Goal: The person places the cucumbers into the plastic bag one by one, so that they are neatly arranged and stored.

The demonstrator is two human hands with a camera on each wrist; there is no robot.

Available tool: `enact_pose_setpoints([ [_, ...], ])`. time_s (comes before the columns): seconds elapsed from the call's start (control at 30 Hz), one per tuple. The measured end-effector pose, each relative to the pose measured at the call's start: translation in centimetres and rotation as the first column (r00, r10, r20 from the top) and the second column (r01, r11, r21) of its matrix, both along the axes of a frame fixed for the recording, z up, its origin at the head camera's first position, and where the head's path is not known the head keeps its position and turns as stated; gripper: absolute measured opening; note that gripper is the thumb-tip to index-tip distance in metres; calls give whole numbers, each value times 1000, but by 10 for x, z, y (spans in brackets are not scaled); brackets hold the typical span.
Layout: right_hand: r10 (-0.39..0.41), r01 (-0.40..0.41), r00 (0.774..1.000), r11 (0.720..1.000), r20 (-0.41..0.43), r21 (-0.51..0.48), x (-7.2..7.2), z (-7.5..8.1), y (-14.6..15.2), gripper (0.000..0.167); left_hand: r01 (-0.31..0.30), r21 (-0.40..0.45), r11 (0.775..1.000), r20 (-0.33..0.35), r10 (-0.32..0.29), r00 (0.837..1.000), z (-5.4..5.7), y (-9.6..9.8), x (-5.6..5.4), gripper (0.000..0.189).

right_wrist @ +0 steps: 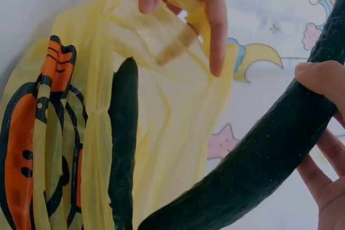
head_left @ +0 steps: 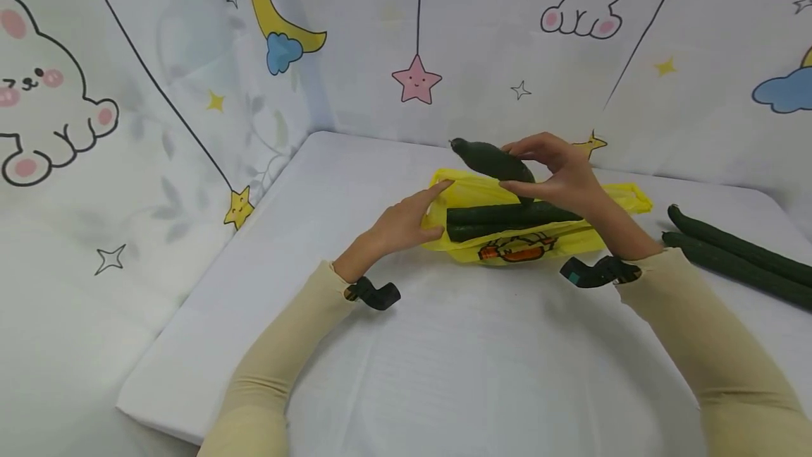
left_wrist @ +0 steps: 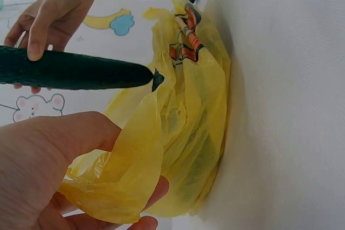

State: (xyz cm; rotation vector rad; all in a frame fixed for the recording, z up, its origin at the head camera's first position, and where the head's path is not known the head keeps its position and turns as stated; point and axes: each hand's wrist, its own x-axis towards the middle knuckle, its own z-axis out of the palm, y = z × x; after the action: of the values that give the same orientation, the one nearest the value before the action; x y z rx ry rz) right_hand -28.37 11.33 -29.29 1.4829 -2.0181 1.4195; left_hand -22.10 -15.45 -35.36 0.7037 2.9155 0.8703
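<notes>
Left hand: grip pinching yellow, printed plastic bag. Right hand: grip pinching long, dark-green cucumber, tilted.

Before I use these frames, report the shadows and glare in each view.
Head: soft shadows on the white table, no harsh glare; left wrist: small shiny highlights on the yellow bag, a soft shadow beside it; right wrist: tiny pale flecks on the held cucumber, glints or skin marks, unclear.

green cucumber | raised, tilted | yellow bag | open, two cucumbers inside
</notes>
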Motion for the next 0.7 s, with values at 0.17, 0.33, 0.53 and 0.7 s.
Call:
enact_pose_setpoints([
  [0.17,27,-24,999,997,-44,70,-2,-4,-6,51,6,3,1000,-9,-6,1000,1,-1,-1,79],
  [0.33,15,-4,997,991,-80,135,-4,-12,-7,48,-11,-5,1000,13,11,1000,2,-2,0,69],
  [0.53,-22,42,995,978,-101,202,-6,-21,0,46,4,27,1000,27,-5,1000,1,-2,-1,79],
  [0.7,-36,63,992,971,-118,231,-14,-30,8,48,-16,-1,1000,34,16,999,3,-1,0,81],
])
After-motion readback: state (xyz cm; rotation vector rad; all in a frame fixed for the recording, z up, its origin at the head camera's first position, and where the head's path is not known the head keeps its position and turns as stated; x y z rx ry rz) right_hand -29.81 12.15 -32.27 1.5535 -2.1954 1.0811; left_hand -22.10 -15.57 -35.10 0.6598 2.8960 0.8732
